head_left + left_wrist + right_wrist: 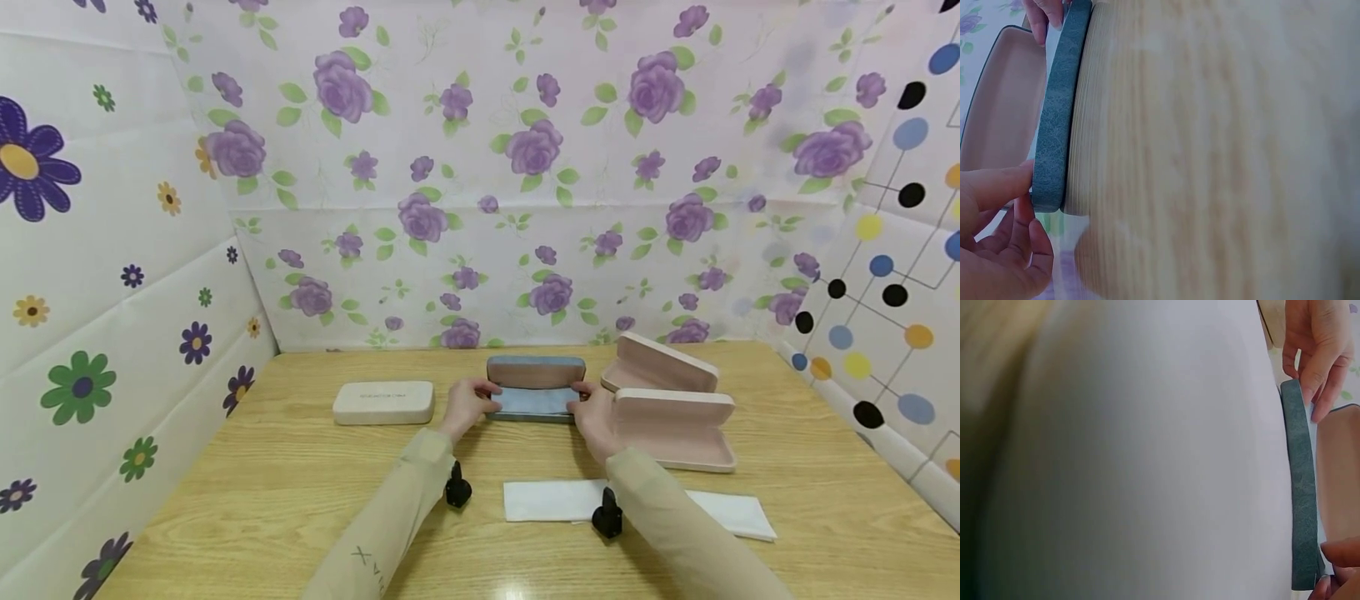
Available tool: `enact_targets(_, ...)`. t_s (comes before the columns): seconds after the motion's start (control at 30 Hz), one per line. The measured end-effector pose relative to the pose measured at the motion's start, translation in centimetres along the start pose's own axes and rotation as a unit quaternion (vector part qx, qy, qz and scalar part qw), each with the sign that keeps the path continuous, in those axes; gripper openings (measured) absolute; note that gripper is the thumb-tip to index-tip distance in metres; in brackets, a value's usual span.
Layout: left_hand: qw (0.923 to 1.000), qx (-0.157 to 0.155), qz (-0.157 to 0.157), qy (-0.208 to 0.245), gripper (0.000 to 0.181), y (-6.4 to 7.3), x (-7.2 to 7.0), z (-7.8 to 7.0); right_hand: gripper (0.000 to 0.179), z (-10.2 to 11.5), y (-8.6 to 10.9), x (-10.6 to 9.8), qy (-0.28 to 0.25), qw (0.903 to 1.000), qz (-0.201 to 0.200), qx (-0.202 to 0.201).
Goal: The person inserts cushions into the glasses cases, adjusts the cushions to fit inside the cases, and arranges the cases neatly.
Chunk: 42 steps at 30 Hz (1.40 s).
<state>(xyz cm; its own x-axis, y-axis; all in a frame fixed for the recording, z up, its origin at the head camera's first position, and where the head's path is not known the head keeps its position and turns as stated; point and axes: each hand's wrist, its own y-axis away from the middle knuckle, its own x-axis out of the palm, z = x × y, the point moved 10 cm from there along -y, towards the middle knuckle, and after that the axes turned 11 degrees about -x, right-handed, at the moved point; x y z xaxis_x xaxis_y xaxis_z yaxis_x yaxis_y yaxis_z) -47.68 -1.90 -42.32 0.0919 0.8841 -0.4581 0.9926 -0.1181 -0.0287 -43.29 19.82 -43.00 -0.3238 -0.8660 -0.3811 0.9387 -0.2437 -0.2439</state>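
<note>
An open blue glasses case with a brownish lining stands mid-table, its lid raised at the back. A folded light-blue cloth lies along its lower half. My left hand pinches the cloth's left end, its fingers by the case's end. At the opposite end, my right hand holds the cloth between thumb and fingers. In the left wrist view, the left thumb reaches the rim while other fingers curl outside. The right wrist view shows the case's blue front wall; the right fingertips are partly cut off there.
A closed cream glasses case stands on the left. Two open pink cases, a nearer one and a farther one, stand on the right. White folded cloths lie in front, partly under my right forearm. A flowered curtain hangs behind.
</note>
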Motion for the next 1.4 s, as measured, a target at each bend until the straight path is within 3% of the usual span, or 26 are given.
enact_targets(0.13, 0.9999, 0.0, -0.004, -0.012, 0.019, 0.1, 0.0, -0.1, 0.04, 0.0, 0.0, 0.1, 0.014, 0.9999, 0.001, -0.002)
enact_targets(0.43, 0.9998, -0.003, -0.016, -0.014, 0.021, 0.5, -0.4, -0.6, 0.043, 1.1, 0.0, 0.0, 0.099, 0.9942, -0.009, -0.042)
enact_targets(0.63, 0.9976, -0.026, -0.057, 0.028, 0.025, 1.2, -1.9, -0.9, 0.038, 1.8, 0.7, -0.1, 0.058, 0.9969, -0.03, -0.042)
enact_targets(0.8, 0.9898, -0.045, -0.098, 0.093, 0.045, 1.7, -3.1, -1.3, 0.052, 2.5, 1.0, -0.3, -0.007, 0.9978, -0.041, -0.051)
enact_targets(1.03, 0.9797, -0.063, -0.129, 0.14, 0.056, 1.9, -2.9, -1.6, 0.064, 2.4, 1.3, -0.8, -0.085, 0.9942, -0.057, -0.033)
enact_targets(1.4, 0.9693, -0.12, -0.149, 0.155, 0.071, 1.9, -1.8, -1.0, 0.081, 2.4, 0.2, -0.5, -0.062, 0.997, -0.043, 0.018)
